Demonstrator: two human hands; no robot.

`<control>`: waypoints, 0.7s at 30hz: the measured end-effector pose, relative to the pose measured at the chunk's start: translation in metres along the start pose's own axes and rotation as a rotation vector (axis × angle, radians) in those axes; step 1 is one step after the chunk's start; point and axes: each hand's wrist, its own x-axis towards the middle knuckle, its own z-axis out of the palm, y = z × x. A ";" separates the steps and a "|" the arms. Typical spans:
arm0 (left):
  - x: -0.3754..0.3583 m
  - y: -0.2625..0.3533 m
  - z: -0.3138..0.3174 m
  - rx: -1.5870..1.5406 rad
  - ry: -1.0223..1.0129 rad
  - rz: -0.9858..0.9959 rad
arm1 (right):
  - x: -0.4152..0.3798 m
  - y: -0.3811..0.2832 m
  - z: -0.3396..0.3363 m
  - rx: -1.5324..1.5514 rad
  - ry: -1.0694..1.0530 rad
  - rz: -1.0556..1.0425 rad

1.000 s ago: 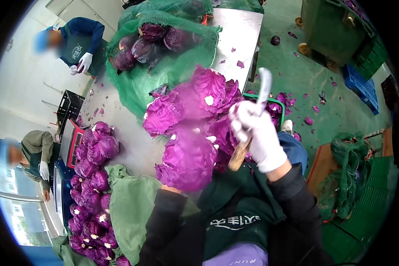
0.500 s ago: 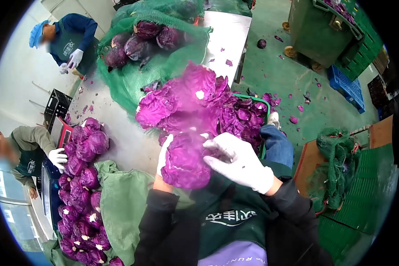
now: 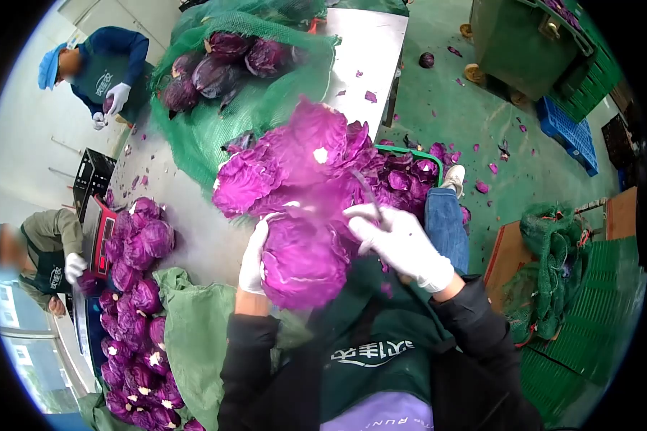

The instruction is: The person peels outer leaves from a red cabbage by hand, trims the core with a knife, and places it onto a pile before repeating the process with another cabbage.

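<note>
The left hand (image 3: pixel 252 260) cups a red cabbage (image 3: pixel 303 262) in curled fingers, while the right hand (image 3: pixel 402 244), just beside the cabbage, grips a knife (image 3: pixel 366 192).

Two gloved hands, one held red cabbage (image 3: pixel 303 262), two co-workers, one scale (image 3: pixel 98 228), two mesh sacks.

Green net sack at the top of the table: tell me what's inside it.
The green net sack holds dark purple cabbages; several show through its open mouth. How many more lie deeper is hidden by the mesh folds and by the trimmed leaf pile in front.
</note>
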 end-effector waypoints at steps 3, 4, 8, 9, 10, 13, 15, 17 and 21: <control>0.008 0.026 0.020 0.589 -0.060 0.152 | 0.001 -0.005 0.013 0.165 -0.114 0.078; 0.011 0.033 0.029 0.838 -0.045 0.207 | 0.001 -0.011 0.016 0.215 -0.114 0.073; 0.033 0.045 0.025 1.112 0.075 0.228 | 0.018 -0.002 0.020 0.382 -0.090 0.130; 0.038 0.045 0.019 1.138 0.117 0.196 | 0.024 0.005 0.022 0.406 -0.072 0.132; 0.039 0.046 0.016 1.074 0.104 0.118 | 0.029 0.013 0.025 0.333 -0.037 0.070; 0.041 0.041 0.010 0.852 0.074 -0.005 | 0.045 0.025 0.025 0.181 0.011 -0.133; 0.041 0.036 0.014 0.904 0.141 0.037 | 0.060 0.041 0.025 0.133 0.008 -0.308; 0.044 0.025 0.005 1.091 0.158 0.125 | 0.064 0.037 0.014 0.011 0.069 -0.437; 0.045 0.014 -0.005 1.191 0.141 0.244 | 0.067 0.014 0.009 -0.430 0.023 -0.366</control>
